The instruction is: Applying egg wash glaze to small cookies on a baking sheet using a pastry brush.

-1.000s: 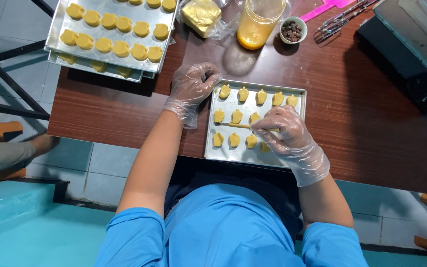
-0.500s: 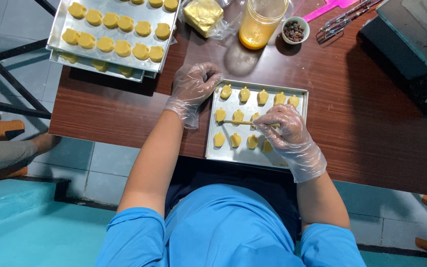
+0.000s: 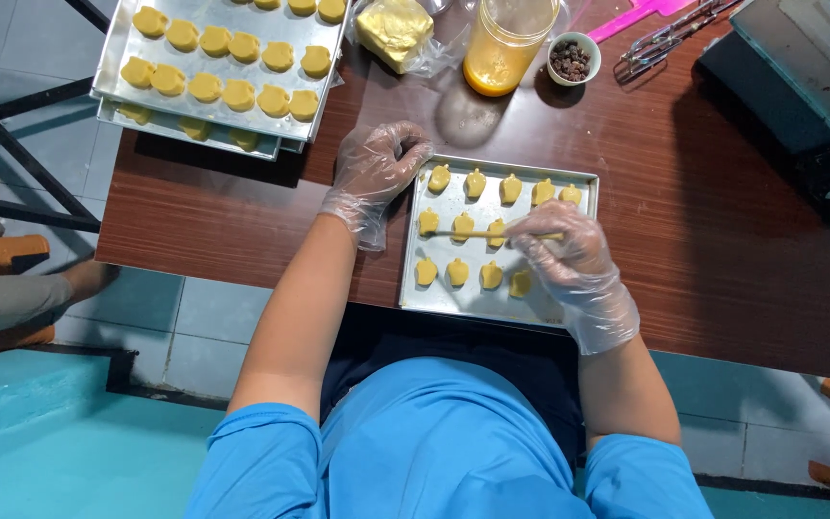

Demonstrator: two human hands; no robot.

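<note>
Left hand: the gloved left hand is curling into a loose fist and resting on the far left corner of the small baking tray.
Right hand: the gloved right hand is pinching a thin brush.
Brush: it is lying across the middle row of yellow dough pieces.
Tray: it is sitting on the brown table, near the person.
Far side: stacked trays of cookies are sitting far left, a jar of yellow liquid beside them.

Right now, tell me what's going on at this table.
A person in clear gloves works over a small metal tray of yellow dough pieces. The right hand holds a thin brush across the middle row, and the left hand rests at the tray's left corner. Filled trays, a block of butter and a jar of yellow liquid sit beyond.
</note>
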